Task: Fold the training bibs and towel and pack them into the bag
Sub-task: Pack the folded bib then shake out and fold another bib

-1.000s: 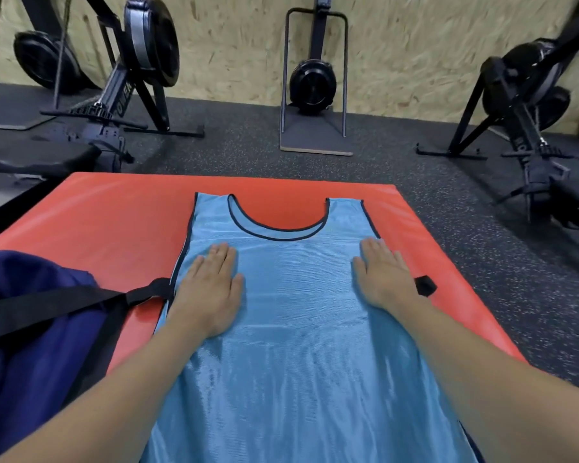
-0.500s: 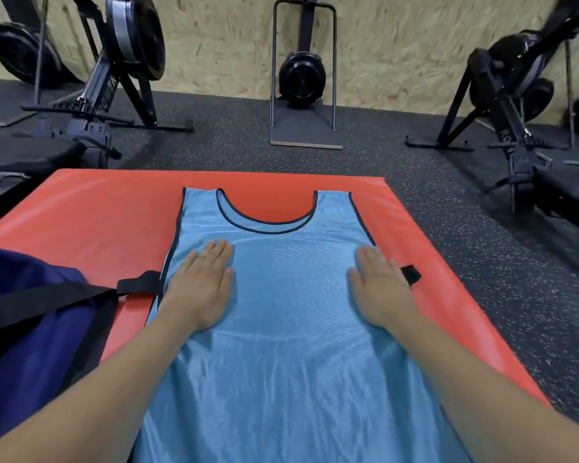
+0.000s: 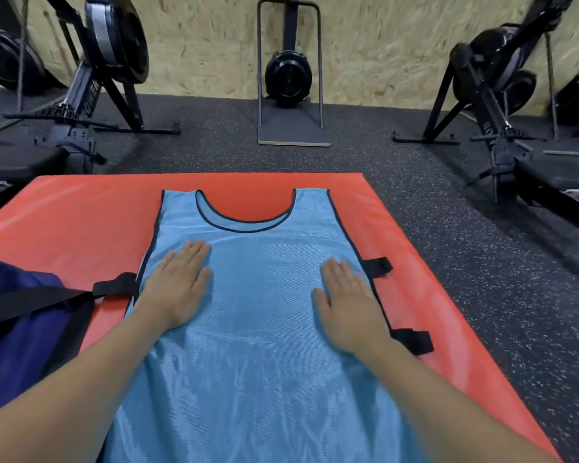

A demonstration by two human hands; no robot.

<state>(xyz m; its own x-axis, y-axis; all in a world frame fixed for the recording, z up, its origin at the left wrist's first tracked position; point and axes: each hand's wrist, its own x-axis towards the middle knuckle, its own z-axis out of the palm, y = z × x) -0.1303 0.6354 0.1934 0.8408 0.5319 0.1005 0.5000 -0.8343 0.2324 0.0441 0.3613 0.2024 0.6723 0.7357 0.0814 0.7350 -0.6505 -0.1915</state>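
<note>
Head view: a light blue training bib [image 3: 258, 295] lies spread flat, neck hole away from the person, on a red mat [image 3: 81, 228]. The left hand [image 3: 176, 282] and the right hand [image 3: 348, 305] both rest palm down on the bib with fingers straight, gripping nothing. Bare mat runs along the bib's left, right and far sides; the mat's right edge meets dark speckled floor [image 3: 482, 279]. A navy bag [image 3: 20, 329] with a black strap sits on the mat at the left, close beside the bib and cut off by the frame. Black side tabs [image 3: 378, 266] stick out at the bib's right edge. Rowing machines [image 3: 97, 78] stand well apart by the back wall. The bib's lower hem is out of frame.
</note>
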